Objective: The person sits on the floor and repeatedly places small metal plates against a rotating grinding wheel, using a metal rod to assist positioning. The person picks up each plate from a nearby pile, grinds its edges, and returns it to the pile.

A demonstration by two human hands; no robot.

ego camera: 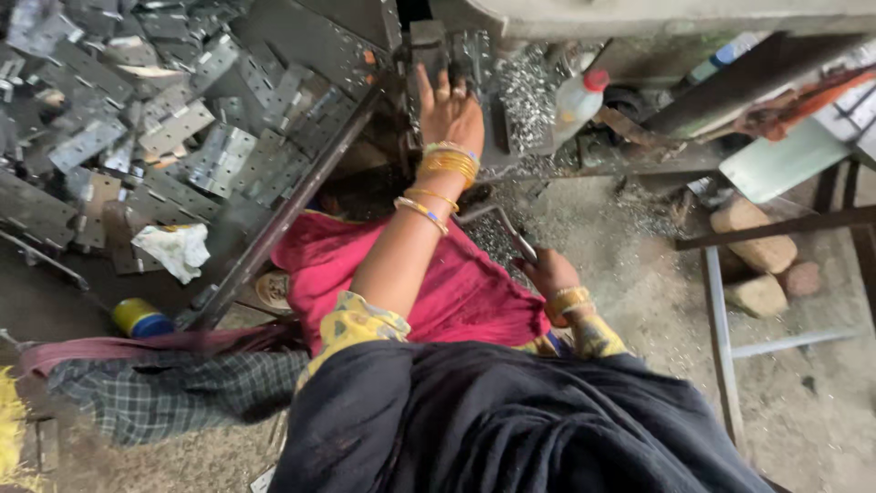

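Note:
My left hand (447, 110), with gold bangles at the wrist, reaches forward to the press machine (429, 41). Its fingers hold a small perforated metal piece (464, 57) against the tooling. My right hand (549, 270) is low by my lap and closed around the end of a bent grey metal lever (493, 219). That lever runs up toward the machine. A red cloth (456, 292) covers my lap between the two arms.
A large heap of perforated metal plates (182, 128) fills the left. A sloping steel bar (292, 205) borders it. Metal chips (525, 91), a plastic bottle with a red cap (577, 102), bricks (753, 242), a metal frame (721, 310), a blue-yellow tin (139, 318) and a white rag (173, 248) lie around.

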